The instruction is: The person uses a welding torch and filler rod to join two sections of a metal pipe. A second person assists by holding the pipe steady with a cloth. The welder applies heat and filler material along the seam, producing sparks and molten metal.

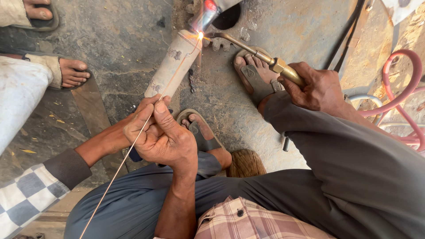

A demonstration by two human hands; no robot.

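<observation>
My left hand (pixel 164 135) pinches a thin metal filler rod (pixel 110 181) that runs up to a bright flame point (pixel 200 35). My right hand (pixel 316 88) grips a brass gas torch (pixel 265 57); its curved tip meets the rod at the top end of a pale, scuffed metal cylinder (pixel 172 64) lying on the ground. A co-worker's hand (pixel 113 137), on an arm with a checkered sleeve, reaches in from the left and holds the cylinder's near end, just behind my left hand.
My sandalled feet (pixel 254 73) (pixel 203 132) rest on stained concrete beside the cylinder. A gear wheel (pixel 217 43) lies by the flame. Pink hoses (pixel 409 95) and black cables (pixel 349 31) run at right. Another person's sandalled feet (pixel 73 73) stand at upper left.
</observation>
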